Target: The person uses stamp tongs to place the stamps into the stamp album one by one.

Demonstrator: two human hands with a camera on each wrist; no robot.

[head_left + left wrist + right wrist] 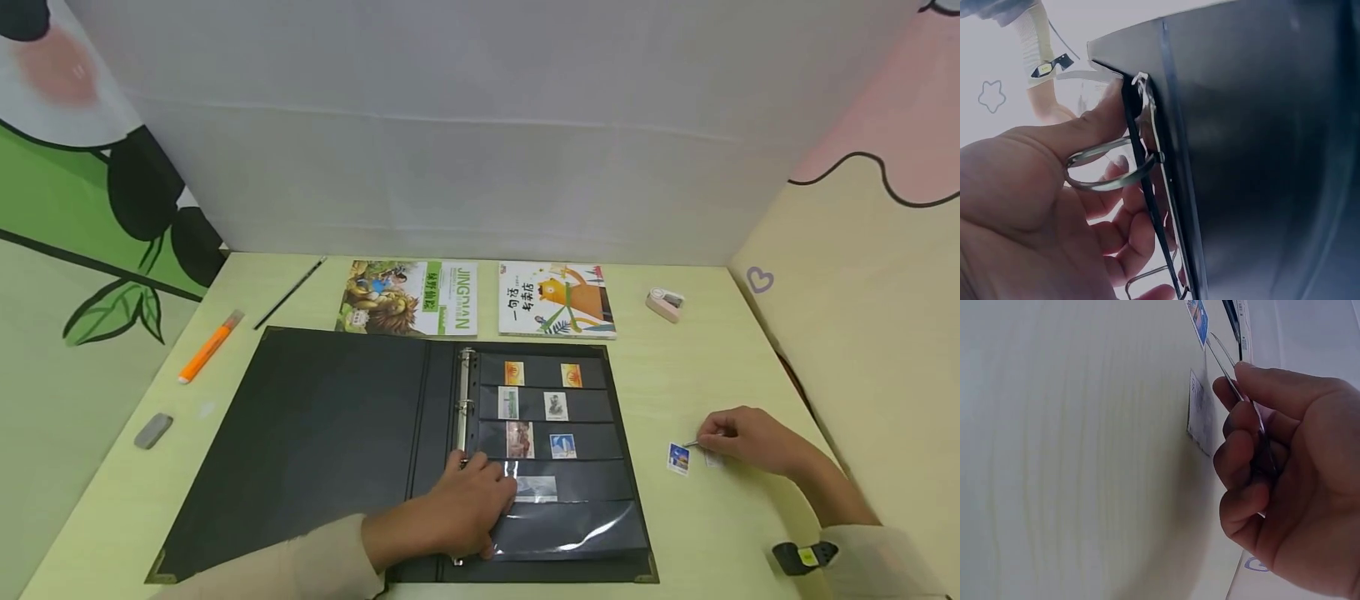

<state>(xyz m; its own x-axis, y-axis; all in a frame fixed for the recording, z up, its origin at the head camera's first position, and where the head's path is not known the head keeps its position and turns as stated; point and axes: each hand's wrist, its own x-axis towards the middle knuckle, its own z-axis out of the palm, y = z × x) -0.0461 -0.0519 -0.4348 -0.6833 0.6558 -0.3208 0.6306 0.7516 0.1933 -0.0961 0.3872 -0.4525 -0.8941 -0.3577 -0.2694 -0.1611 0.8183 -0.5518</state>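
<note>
My left hand (468,504) rests over the ring side of an open black stamp album (337,417), its fingers spread on the edge of the pocket page (570,533). A metal ring (1110,172) stands close to the palm in the left wrist view. Several stamps sit in the page's clear strips, among them a blue one (562,446). My right hand (750,437) holds slim metal tweezers (1235,381) between thumb and curled fingers. Their tips are right at a loose blue stamp (678,458) on the table. A pale stamp (1199,412) lies beside it, partly hidden under the hand in the head view.
Behind the album lie two picture books, a green-and-white one (408,298) and a white one with a bear (557,300). A pencil (291,292), orange marker (211,347) and grey eraser (153,431) lie at left. A small sharpener (664,305) sits at back right.
</note>
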